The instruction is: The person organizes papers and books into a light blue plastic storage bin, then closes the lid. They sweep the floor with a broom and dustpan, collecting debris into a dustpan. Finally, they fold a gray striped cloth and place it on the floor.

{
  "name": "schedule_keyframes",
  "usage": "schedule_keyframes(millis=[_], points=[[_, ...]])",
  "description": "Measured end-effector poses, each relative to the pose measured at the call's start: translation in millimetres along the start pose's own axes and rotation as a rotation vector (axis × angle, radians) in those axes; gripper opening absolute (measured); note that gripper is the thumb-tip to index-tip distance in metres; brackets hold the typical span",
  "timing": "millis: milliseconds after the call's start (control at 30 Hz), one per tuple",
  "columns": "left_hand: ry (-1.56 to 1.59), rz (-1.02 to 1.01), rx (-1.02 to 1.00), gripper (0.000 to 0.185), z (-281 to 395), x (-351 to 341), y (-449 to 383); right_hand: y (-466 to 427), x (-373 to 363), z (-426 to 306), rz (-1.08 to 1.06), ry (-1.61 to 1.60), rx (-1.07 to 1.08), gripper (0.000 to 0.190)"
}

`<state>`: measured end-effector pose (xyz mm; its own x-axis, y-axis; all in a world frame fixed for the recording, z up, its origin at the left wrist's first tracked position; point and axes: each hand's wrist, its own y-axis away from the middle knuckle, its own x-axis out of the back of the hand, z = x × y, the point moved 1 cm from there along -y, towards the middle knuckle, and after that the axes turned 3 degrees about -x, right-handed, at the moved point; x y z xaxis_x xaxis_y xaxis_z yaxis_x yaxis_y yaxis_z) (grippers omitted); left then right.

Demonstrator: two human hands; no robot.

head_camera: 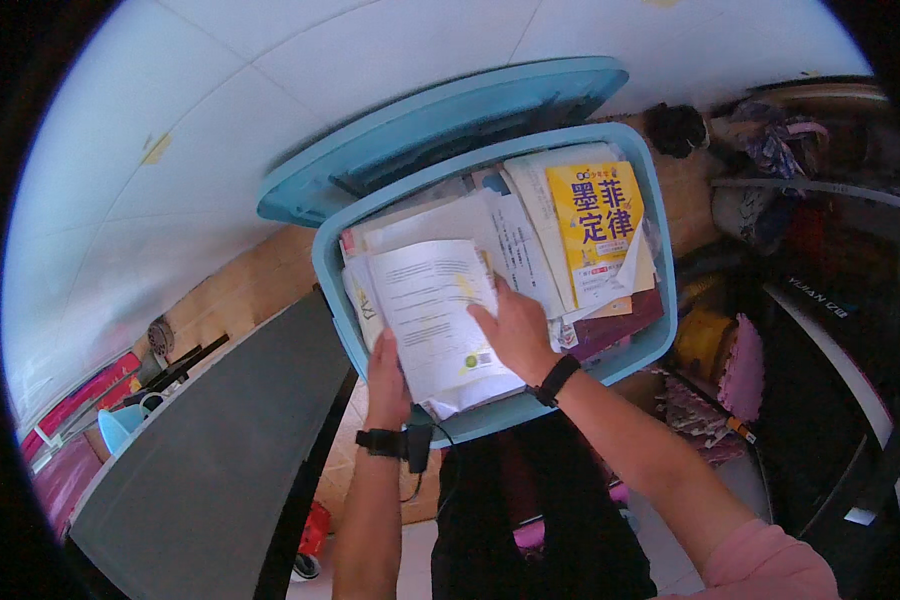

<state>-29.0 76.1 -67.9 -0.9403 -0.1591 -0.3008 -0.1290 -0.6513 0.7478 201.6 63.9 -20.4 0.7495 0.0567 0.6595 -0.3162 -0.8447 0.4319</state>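
A blue plastic storage bin (665, 300) full of books and papers stands before me. Over its left half lies a white printed booklet or stack of sheets (427, 300), showing lines of text and a printed code near its lower corner. My left hand (388, 382) grips its left edge, fingers partly hidden underneath. At the opposite edge, my right hand (521, 330) holds it with the thumb on top. A yellow-covered book (592, 210) rests on other papers at the bin's right side. Beneath it shows a dark red folder or book (622, 326).
The bin's blue lid (450, 127) leans against the white tiled wall (195, 112). A dark grey tabletop (225, 442) stands close on the left, with a light blue cup-like container (120, 426) beyond it. To the right is a black treadmill-like machine (825, 360) bearing writing.
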Motion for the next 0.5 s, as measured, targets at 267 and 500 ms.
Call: schedule_keyframes(millis=[267, 500], points=[[-1.129, 0.243, -0.522, 0.071, -2.6, 7.6, 2.9, -32.4, 29.9, 42.8, 0.168, -0.345, -0.053, 0.043], [-1.768, -0.158, -0.619, 0.095, -9.1, -64.3, 19.7, -97.0, 136.7, 102.4, 0.246, 0.238, -0.054, 0.074]])
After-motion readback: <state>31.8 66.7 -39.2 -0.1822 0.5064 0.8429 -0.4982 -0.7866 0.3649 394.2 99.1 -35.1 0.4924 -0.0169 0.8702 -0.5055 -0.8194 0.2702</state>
